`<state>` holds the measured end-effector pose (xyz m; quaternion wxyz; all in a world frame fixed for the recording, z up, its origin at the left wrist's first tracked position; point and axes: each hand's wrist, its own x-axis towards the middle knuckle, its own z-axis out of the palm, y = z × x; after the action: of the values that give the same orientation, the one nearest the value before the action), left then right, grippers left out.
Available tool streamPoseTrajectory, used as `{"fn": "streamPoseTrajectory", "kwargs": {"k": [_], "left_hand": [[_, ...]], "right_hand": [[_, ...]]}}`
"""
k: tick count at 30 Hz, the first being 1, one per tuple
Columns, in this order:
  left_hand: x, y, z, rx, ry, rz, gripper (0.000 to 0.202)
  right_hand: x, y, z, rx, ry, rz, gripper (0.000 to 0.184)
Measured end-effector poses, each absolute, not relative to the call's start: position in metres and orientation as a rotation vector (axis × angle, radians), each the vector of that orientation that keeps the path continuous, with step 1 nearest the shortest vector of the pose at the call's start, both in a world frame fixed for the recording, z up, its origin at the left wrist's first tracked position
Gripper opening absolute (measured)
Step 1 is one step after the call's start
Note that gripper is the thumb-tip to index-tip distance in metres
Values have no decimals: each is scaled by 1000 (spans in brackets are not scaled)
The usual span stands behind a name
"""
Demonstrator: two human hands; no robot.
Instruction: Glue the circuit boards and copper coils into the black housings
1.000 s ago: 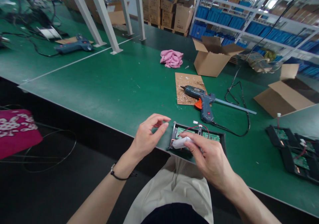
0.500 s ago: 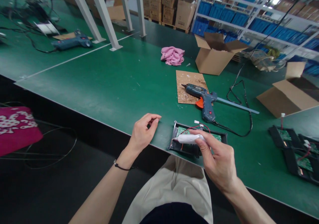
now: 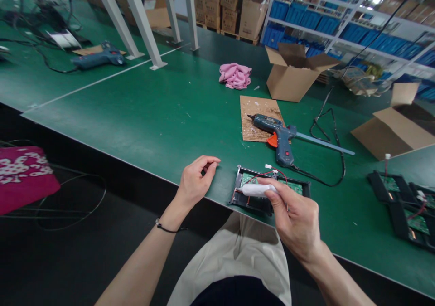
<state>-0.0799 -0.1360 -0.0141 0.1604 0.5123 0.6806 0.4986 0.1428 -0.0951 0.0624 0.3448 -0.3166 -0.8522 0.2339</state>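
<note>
Our right hand (image 3: 299,226) pinches a white cylinder (image 3: 256,189) by one end between thumb and fingertips, holding it level just above the near-left part of the black tray (image 3: 249,202). The tray lies right at the near edge of the table (image 3: 170,115), with a green board (image 3: 294,187) inside and a red wire (image 3: 277,173) arching up to a white plug (image 3: 268,166). Our left hand (image 3: 195,183) rests at the table edge just left of the tray, fingers curled toward the thumb; whether they pinch anything small we cannot tell. As we judge it, the one-ended grip is the weak point: the cylinder could twist or slip out and roll off the edge. The wire arches just behind our fingertips and could snag and tug at the board. With no hand on the tray, a downward press might tip it off the table. The glue gun (image 3: 277,136) lies beyond on cardboard (image 3: 253,115) — its cord (image 3: 326,185) curls near the tray, so a careless reach could catch it.
</note>
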Motion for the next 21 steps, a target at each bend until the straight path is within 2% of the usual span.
{"fn": "streamPoseTrajectory", "kwargs": {"k": [12,21], "left_hand": [[-81,-136,-17,1487,1968,1415,17],[-81,-136,-18,1498,1981,1411,17]], "right_hand": [[144,-97,64,-806,-2239,578,22],[147,-97,59,-840,-2215,691,21]]}}
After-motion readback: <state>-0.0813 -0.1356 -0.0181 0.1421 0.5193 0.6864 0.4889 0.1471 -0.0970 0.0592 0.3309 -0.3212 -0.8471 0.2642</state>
